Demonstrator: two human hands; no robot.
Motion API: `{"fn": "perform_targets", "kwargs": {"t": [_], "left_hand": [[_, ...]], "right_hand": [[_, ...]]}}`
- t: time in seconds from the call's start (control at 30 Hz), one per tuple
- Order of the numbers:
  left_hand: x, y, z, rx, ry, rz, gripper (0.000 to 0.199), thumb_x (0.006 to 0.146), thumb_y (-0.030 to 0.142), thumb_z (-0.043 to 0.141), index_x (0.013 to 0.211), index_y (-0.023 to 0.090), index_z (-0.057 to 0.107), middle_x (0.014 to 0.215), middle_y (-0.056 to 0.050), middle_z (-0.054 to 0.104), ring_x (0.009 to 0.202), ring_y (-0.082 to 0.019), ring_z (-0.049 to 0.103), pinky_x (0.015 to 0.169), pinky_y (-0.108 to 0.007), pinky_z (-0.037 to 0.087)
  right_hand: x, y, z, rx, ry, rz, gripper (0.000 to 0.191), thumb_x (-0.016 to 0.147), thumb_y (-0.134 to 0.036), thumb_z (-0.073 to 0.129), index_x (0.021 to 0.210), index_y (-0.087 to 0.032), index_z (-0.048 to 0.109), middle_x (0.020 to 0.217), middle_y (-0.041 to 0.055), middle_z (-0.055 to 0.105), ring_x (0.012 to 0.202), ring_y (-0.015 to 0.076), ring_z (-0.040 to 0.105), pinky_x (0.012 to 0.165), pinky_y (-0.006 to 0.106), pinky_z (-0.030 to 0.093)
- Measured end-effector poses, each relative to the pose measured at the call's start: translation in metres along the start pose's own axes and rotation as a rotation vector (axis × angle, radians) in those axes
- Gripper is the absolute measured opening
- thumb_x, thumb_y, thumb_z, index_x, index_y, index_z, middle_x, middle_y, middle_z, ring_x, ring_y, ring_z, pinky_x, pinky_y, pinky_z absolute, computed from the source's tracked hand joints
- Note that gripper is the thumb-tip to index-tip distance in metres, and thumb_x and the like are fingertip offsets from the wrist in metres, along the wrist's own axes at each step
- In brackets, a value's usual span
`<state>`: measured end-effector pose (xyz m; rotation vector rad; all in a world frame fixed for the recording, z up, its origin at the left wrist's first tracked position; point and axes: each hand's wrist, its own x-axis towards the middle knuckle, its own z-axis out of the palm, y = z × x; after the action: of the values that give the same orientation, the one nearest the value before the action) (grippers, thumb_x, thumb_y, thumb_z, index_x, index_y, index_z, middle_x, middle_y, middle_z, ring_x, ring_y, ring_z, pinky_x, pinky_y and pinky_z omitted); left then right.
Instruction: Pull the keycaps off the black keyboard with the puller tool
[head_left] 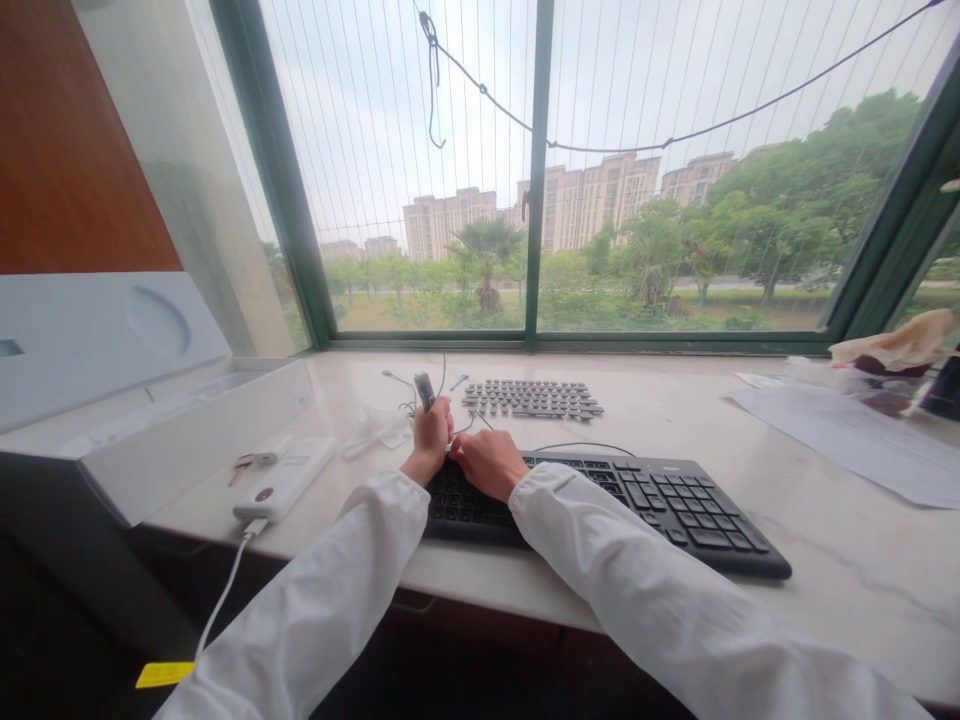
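A black keyboard [705, 510] lies along the front of the white table, and some key positions on its left and middle look bare of caps. My left hand [431, 438] is wrapped round a dark grey, stick-like tool [424, 390] that points up, above the keyboard's left end. Beside it, my right hand [489, 462] rests over the keyboard's left part with its fingers bent together, close to my left hand; whatever its fingertips hold is hidden. Rows of loose keycaps [532, 399] are laid out behind the keyboard.
An open white box [195, 400] stands at the left. Near it are a white power bank [289, 478] with a cable, keys [244, 464] and clear plastic [375, 430]. Papers [855, 440] lie at the right. A window frame [420, 340] borders the table's back.
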<state>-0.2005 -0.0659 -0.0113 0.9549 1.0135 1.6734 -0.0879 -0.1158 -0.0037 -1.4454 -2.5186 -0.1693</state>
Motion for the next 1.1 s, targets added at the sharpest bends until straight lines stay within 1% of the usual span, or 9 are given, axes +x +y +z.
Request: {"fn": "perform_targets", "kwargs": {"t": [0.1, 0.23, 0.33, 0.43, 0.57, 0.77, 0.97, 1.1], "left_hand": [[-0.0008, -0.0021, 0.001, 0.027, 0.001, 0.05, 0.032, 0.071, 0.027, 0.055, 0.054, 0.021, 0.029, 0.039, 0.008, 0.027, 0.031, -0.005, 0.023, 0.031, -0.02, 0.015], [-0.002, -0.0005, 0.0006, -0.035, -0.016, -0.007, 0.033, 0.071, 0.029, 0.054, 0.055, 0.022, 0.027, 0.04, 0.009, 0.023, 0.03, -0.005, 0.019, 0.03, -0.021, 0.013], [-0.0025, 0.0011, 0.0005, -0.076, 0.019, -0.033, 0.032, 0.07, 0.028, 0.053, 0.055, 0.022, 0.025, 0.039, 0.009, 0.022, 0.03, -0.005, 0.018, 0.03, -0.021, 0.013], [-0.0023, 0.0014, 0.0014, -0.088, 0.055, -0.018, 0.032, 0.069, 0.027, 0.053, 0.055, 0.022, 0.024, 0.039, 0.009, 0.023, 0.03, -0.005, 0.019, 0.031, -0.02, 0.014], [-0.0024, 0.002, 0.0033, -0.115, 0.113, -0.053, 0.03, 0.07, 0.027, 0.051, 0.055, 0.022, 0.025, 0.039, 0.01, 0.022, 0.03, -0.005, 0.017, 0.031, -0.021, 0.014], [-0.0059, 0.0015, 0.0044, -0.058, 0.151, -0.016, 0.03, 0.069, 0.028, 0.052, 0.054, 0.022, 0.027, 0.039, 0.009, 0.024, 0.03, -0.005, 0.019, 0.03, -0.021, 0.016], [-0.0072, 0.0006, 0.005, -0.027, 0.12, 0.03, 0.032, 0.07, 0.029, 0.053, 0.053, 0.022, 0.027, 0.039, 0.008, 0.026, 0.03, -0.005, 0.021, 0.031, -0.021, 0.017], [-0.0035, 0.0026, 0.003, -0.095, 0.056, -0.025, 0.033, 0.07, 0.027, 0.053, 0.054, 0.022, 0.024, 0.038, 0.009, 0.023, 0.03, -0.005, 0.018, 0.031, -0.021, 0.014]], "right_hand": [[0.0001, 0.0002, 0.0004, -0.005, 0.004, -0.001, 0.033, 0.092, -0.036, 0.038, 0.108, -0.021, 0.064, 0.091, 0.0118, 0.069, 0.084, 0.0246, 0.066, 0.072, 0.033, 0.044], [-0.0003, 0.0004, -0.0003, 0.018, 0.008, -0.001, 0.033, 0.092, -0.035, 0.038, 0.107, -0.021, 0.065, 0.092, 0.0115, 0.07, 0.089, 0.0241, 0.066, 0.075, 0.033, 0.044], [-0.0007, 0.0005, -0.0009, 0.031, 0.011, 0.004, 0.033, 0.093, -0.035, 0.039, 0.106, -0.021, 0.065, 0.093, 0.0115, 0.07, 0.09, 0.0239, 0.065, 0.076, 0.033, 0.044], [-0.001, 0.0001, -0.0007, 0.026, 0.019, 0.01, 0.034, 0.093, -0.037, 0.039, 0.105, -0.02, 0.065, 0.092, 0.0122, 0.07, 0.088, 0.0244, 0.066, 0.075, 0.033, 0.044], [-0.0009, -0.0006, 0.0003, 0.015, 0.029, 0.017, 0.033, 0.092, -0.037, 0.041, 0.106, -0.02, 0.065, 0.091, 0.0123, 0.07, 0.086, 0.0245, 0.066, 0.073, 0.033, 0.045], [-0.0003, 0.0004, 0.0018, 0.014, 0.043, 0.008, 0.032, 0.091, -0.037, 0.041, 0.102, -0.019, 0.065, 0.09, 0.0125, 0.07, 0.084, 0.025, 0.066, 0.071, 0.033, 0.045], [0.0006, 0.0012, 0.0033, 0.027, 0.054, -0.002, 0.032, 0.091, -0.036, 0.04, 0.101, -0.019, 0.065, 0.09, 0.0117, 0.07, 0.085, 0.025, 0.066, 0.071, 0.032, 0.044], [0.0003, 0.0014, 0.0031, 0.03, 0.043, 0.002, 0.032, 0.092, -0.036, 0.039, 0.102, -0.021, 0.065, 0.091, 0.0107, 0.07, 0.087, 0.0242, 0.066, 0.072, 0.032, 0.044]]}}
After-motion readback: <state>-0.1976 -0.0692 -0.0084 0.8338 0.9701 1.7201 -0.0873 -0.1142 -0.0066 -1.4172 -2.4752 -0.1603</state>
